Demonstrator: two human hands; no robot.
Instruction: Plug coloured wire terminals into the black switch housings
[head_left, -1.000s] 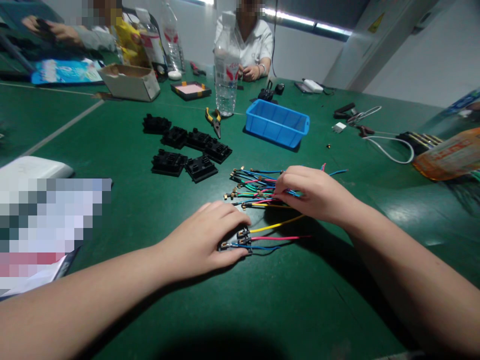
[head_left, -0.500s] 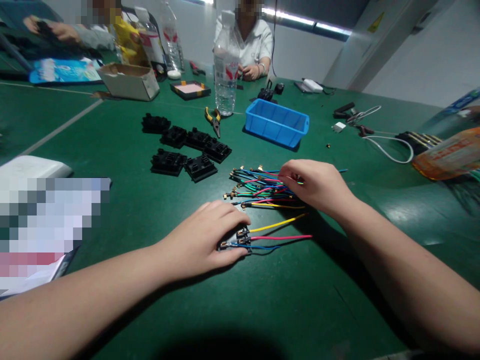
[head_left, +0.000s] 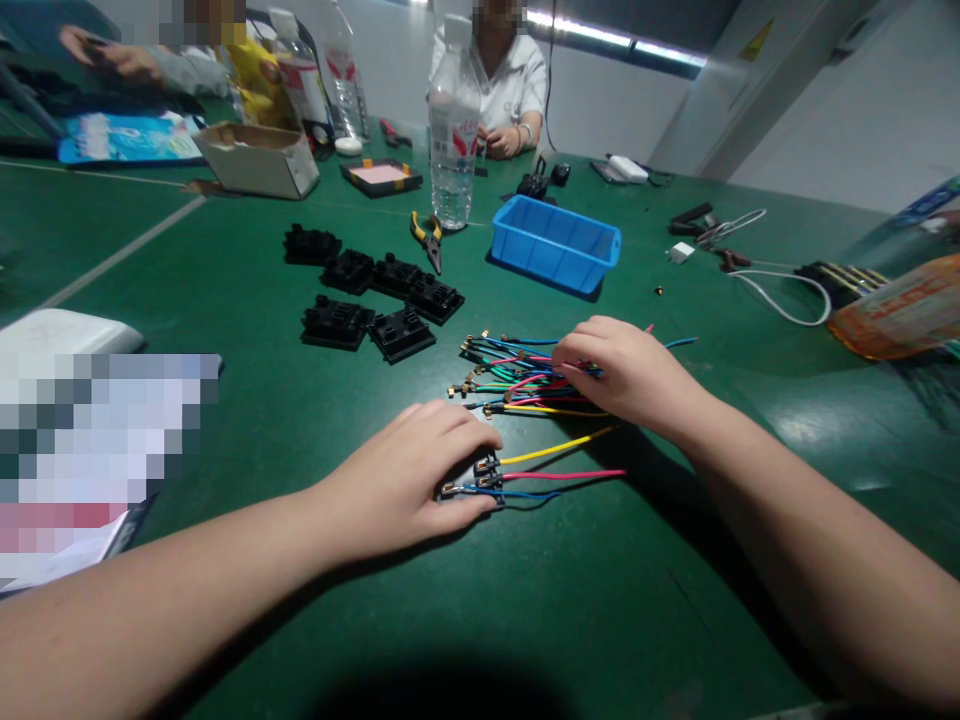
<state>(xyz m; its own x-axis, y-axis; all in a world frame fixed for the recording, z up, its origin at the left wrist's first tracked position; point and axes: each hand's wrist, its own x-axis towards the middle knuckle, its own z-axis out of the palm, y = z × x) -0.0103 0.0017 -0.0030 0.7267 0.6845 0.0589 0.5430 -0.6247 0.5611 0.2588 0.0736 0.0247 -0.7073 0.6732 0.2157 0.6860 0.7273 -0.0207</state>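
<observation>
My left hand (head_left: 420, 470) is wrapped around a small black and grey socket housing (head_left: 466, 486), holding it on the table. Three wires run out of the housing to the right: a yellow wire (head_left: 555, 445), a red wire (head_left: 570, 475) and a blue wire (head_left: 536, 494). Brass terminals show at the wires' ends inside it. Behind it lies a pile of coloured wires (head_left: 502, 380) with metal terminals on their left ends. My right hand (head_left: 619, 370) is over the pile's right part, fingers curled and closed on wires; which ones is hidden.
Several black socket housings (head_left: 337, 322) lie beyond my left hand. Behind the pile stand a blue bin (head_left: 551, 250), yellow-handled pliers (head_left: 427, 240) and a water bottle (head_left: 452, 130). An orange drink bottle (head_left: 900, 305) lies at right, papers (head_left: 112, 450) at left. Two people sit across the table.
My right hand has shifted slightly left and down within the wire pile, and a red wire end now shows behind it. My left hand and the housing have stayed put.
</observation>
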